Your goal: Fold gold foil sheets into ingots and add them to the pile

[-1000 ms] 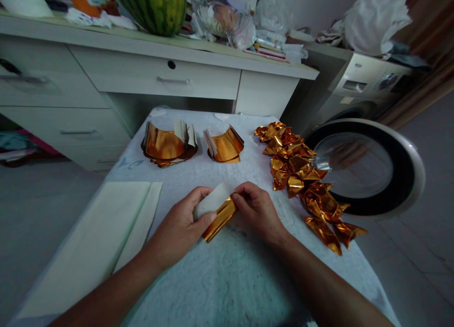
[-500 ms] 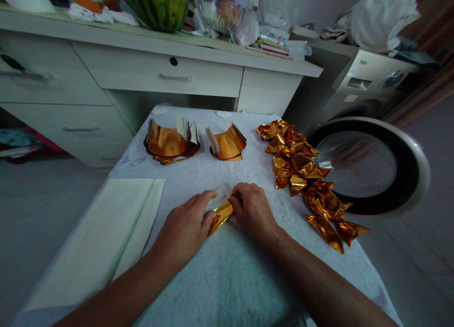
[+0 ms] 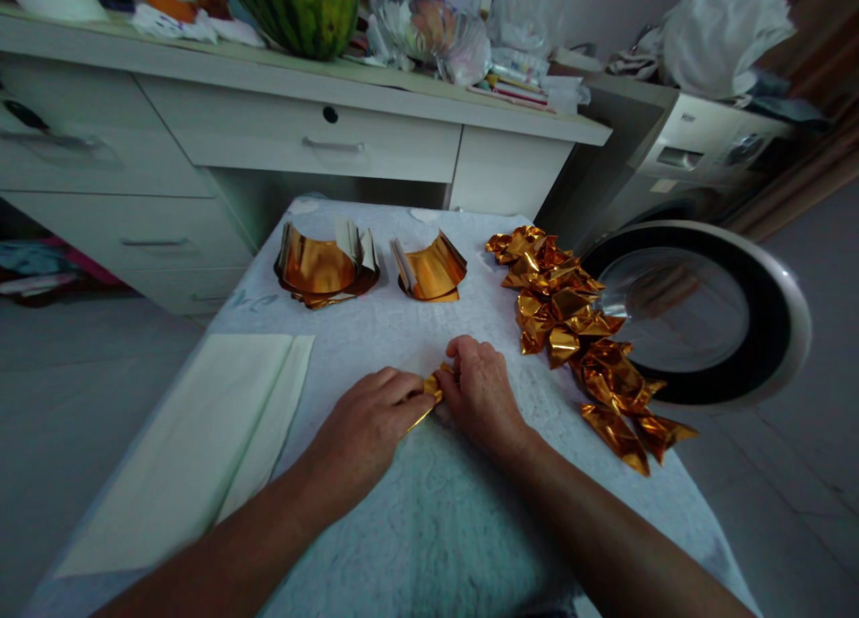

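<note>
A small piece of gold foil paper (image 3: pixel 433 387) is pinched between my two hands above the cloth-covered table (image 3: pixel 429 546). My left hand (image 3: pixel 372 417) closes on its near left end, thumb and fingers covering much of it. My right hand (image 3: pixel 480 385) grips the far right end with thumb and curled fingers. Beyond my hands stand two curved stacks of gold foil sheets, a larger stack (image 3: pixel 318 265) and a smaller stack (image 3: pixel 433 267). Folded gold foil pieces (image 3: pixel 564 314) lie in a heap to the right.
White folded paper (image 3: pixel 181 439) lies at the table's left side. Behind is a white drawer cabinet (image 3: pixel 301 144) with a watermelon (image 3: pixel 295 10) and a glass bowl (image 3: pixel 422 28) on top. On the right, the washing machine's open round door (image 3: pixel 771 323) reaches close to the table edge.
My left hand has moved over the foil paper, its fingers now covering more of it. The pale flap that showed behind the foil is out of sight. My right hand stays nearly in place.
</note>
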Demonstrator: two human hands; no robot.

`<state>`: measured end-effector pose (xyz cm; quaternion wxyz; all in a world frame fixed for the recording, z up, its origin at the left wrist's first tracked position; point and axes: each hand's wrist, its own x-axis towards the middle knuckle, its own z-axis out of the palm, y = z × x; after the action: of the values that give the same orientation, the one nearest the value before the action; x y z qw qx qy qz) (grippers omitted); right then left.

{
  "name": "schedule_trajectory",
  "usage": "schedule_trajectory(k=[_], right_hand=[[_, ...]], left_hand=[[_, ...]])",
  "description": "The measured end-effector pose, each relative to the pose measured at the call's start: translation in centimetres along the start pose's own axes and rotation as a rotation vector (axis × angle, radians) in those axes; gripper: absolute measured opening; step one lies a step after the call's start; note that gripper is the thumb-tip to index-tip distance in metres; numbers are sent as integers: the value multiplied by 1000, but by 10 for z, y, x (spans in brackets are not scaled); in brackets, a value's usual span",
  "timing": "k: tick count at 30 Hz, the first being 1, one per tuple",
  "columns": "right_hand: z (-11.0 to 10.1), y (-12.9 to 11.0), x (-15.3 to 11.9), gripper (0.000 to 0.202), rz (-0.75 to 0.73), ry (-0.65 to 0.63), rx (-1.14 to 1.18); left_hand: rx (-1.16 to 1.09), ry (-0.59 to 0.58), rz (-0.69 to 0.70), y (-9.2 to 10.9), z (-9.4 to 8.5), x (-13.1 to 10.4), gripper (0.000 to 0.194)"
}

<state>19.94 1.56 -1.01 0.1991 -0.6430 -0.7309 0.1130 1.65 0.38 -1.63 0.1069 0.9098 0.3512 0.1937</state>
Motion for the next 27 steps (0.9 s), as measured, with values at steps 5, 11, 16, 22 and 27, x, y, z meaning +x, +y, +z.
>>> schedule_trajectory(k=[5, 11, 16, 22, 27], right_hand=[[-1, 1, 0, 11, -3, 17, -22], [-4, -1, 1, 5, -22, -45, -41], [-7, -1, 3, 7, -39, -69, -22], [-13, 4, 4, 13, -108, -23, 63], [-16, 5, -2, 25, -317, 36, 268]], left_hand=[[4, -42, -40, 7, -4, 2, 22], [131, -46, 36, 13, -7, 3, 26], [190, -35, 53, 11, 2, -2, 36], [216, -32, 53, 12, 4, -4, 37], [209, -44, 53, 12, 3, -3, 37]])
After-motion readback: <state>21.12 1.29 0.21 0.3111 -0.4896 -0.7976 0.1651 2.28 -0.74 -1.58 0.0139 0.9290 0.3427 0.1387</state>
